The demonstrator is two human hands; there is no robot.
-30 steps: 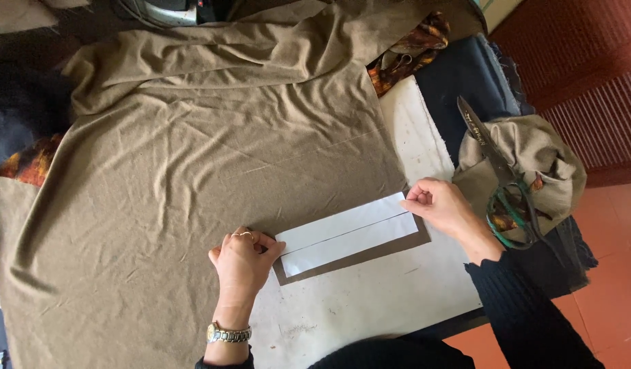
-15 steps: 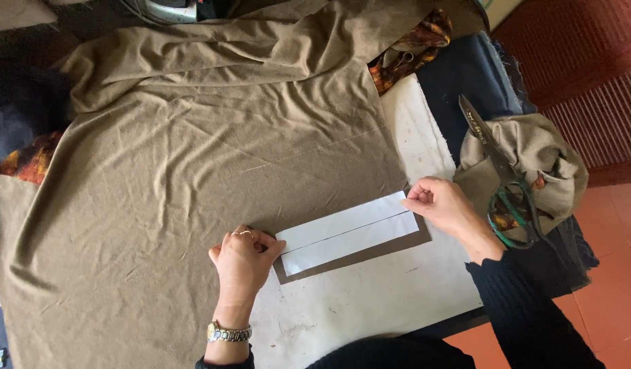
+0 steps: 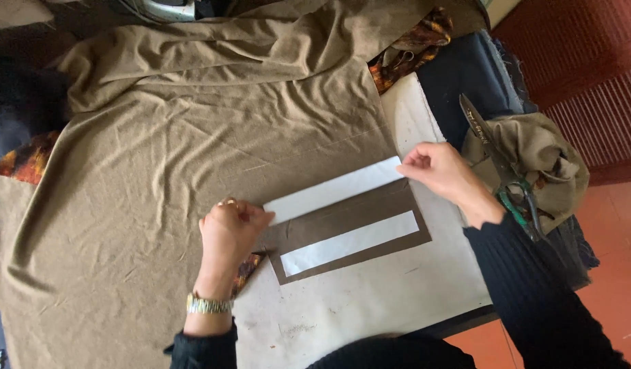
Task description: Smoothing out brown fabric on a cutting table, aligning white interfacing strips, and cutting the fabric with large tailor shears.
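- Left hand (image 3: 230, 229) curled, fingertips pinched on the near-left end of the upper white strip (image 3: 334, 190); right hand (image 3: 442, 172) pinched on its far-right end.
- Strip spanning hand to hand, long axis slanting from near left up to far right, raised over the brown fabric piece (image 3: 350, 229); both hands equally close, one at each end.
- Second white strip (image 3: 350, 242) lying flat on that brown piece, parallel, just nearer the worktop's (image 3: 397, 301) front edge.
- Large olive cloth (image 3: 179, 157) covering the left and far worktop, its cut edge touching the brown piece.
- Green-handled scissors (image 3: 503, 171) beyond the right edge, on bunched cloth (image 3: 548, 160), just beside the right wrist.
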